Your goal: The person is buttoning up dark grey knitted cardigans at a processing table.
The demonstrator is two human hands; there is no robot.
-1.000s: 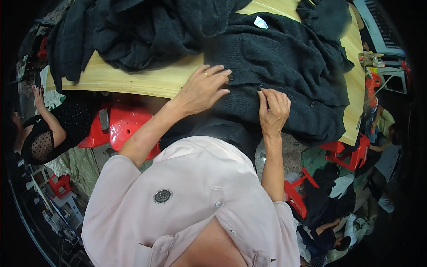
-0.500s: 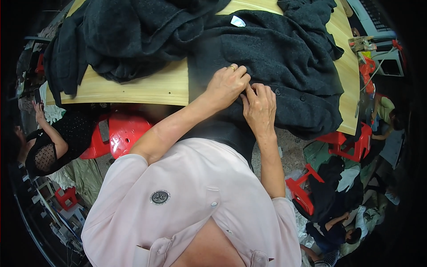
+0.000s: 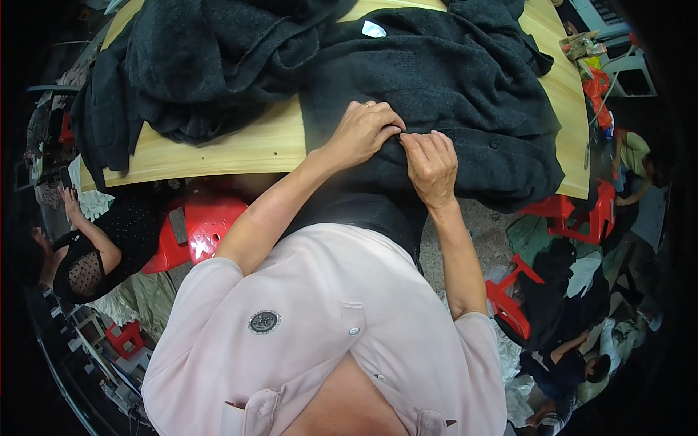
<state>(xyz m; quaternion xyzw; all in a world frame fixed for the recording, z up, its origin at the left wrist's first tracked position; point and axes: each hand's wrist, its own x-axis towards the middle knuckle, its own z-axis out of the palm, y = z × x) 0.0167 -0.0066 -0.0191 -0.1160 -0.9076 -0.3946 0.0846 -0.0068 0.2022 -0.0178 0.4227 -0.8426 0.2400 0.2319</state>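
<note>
- On the left, a seated person in dotted black (image 3: 123,232) held up a small dark object (image 3: 65,176), with a red stool (image 3: 211,227) nearer you; neither touched your work.
- At the left of the table (image 3: 218,154), a heap of dark cloth (image 3: 225,65) lay piled, partly hanging past the near edge; it could have slid off if its overhang was knocked or tugged.
- Your left hand (image 3: 366,133) had thumb and forefinger pinched on the front edge of the dark buttoned garment (image 3: 465,94); the exact bit between the tips was hidden.
- That garment was spread in the middle and right of the table, beside the heap, a white label (image 3: 374,29) at its far side; a pull could have dragged both, since they met there.
- Your right hand (image 3: 432,167) pinched the same edge, its tips just beside the left's; a slipped pinch could have come from thick cloth, or a mistaken hold from dark buttons on dark fabric.
- Right of it, a button (image 3: 494,143) showed on the front band, and the cloth sagged over the near edge, where its weight could have drawn it down.
- At the far right, a red-and-yellow bundle (image 3: 596,91) looked like a bag; you couldn't tell its contents.
</note>
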